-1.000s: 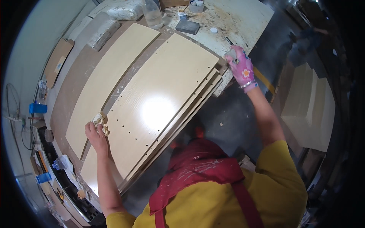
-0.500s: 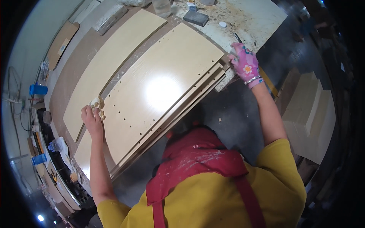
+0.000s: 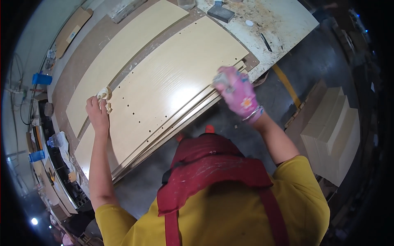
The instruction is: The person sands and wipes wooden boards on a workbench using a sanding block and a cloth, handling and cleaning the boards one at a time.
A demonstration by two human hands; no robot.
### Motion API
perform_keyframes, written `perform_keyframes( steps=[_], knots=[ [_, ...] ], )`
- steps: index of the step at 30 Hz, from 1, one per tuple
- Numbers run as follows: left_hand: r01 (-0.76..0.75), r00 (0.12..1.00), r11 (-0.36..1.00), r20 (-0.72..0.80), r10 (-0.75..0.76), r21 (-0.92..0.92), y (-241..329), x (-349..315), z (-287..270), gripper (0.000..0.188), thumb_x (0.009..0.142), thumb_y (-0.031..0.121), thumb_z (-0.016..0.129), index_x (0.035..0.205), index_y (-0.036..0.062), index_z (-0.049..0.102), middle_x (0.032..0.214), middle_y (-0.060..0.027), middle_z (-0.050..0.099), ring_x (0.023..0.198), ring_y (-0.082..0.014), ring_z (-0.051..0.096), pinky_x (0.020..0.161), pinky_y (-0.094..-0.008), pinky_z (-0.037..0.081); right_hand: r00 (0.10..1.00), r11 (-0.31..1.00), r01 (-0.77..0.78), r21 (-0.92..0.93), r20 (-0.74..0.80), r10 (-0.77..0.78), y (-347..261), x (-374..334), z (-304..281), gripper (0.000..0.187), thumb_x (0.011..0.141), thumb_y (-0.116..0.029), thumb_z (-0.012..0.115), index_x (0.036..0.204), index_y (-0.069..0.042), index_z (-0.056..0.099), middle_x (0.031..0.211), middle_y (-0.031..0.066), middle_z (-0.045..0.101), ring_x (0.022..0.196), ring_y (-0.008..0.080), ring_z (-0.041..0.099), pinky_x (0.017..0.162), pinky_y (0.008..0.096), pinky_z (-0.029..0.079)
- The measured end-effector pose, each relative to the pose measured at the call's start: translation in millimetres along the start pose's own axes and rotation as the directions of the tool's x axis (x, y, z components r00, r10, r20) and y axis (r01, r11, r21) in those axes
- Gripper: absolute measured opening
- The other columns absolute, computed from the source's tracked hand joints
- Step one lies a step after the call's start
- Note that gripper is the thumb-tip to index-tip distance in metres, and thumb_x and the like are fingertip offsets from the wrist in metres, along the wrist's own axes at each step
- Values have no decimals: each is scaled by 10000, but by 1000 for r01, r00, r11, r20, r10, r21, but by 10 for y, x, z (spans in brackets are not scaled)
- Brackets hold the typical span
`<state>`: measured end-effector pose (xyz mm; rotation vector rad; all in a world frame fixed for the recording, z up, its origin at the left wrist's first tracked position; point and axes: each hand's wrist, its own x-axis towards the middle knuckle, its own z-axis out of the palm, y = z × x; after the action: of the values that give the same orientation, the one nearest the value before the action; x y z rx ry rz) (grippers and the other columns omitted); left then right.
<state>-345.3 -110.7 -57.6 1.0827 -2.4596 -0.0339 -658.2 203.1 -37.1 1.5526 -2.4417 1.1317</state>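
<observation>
My bare left hand is closed on a crumpled cream cloth, resting at the left end of a pale wooden panel. This panel has small dark holes along its edges and lies on top of a stack of similar boards. My right hand, in a pink flowered glove, is at the panel's near right edge. Its fingers are curled round something greyish, blurred by motion, whose kind I cannot make out. A second pale panel with a curved side lies beyond the stack.
On the stained tabletop at the far right lie a dark grey block, a white round cap and a slim black tool. Stacked boards stand on the floor at right. Blue holders line the left side.
My right hand has moved from the panel's far right corner leftward and nearer, along its near edge. My left hand stays on the cloth. The whole view has shifted slightly.
</observation>
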Motion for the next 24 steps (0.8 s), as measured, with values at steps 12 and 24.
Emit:
perform_keyframes(
  steps=[12,24],
  knots=[
    [-6,1000,1000,-28,6,-1,24,1,-15,257,869,172,528,1071,13,534,1090,-158,507,995,-348,464,854,-429,379,981,982,-186,35,-44,187,96,80,-136,317,789,-206,618,1061,-74,521,903,182,607,814,358,605,714,439,474],
    [14,999,1000,-37,-13,3,41,13,-15,246,860,180,547,1045,18,539,1078,-160,517,986,-353,474,846,-427,390,926,912,-339,233,-88,367,187,193,-330,343,799,-179,594,1100,-43,502,957,169,588,814,321,605,733,400,482]
  ],
)
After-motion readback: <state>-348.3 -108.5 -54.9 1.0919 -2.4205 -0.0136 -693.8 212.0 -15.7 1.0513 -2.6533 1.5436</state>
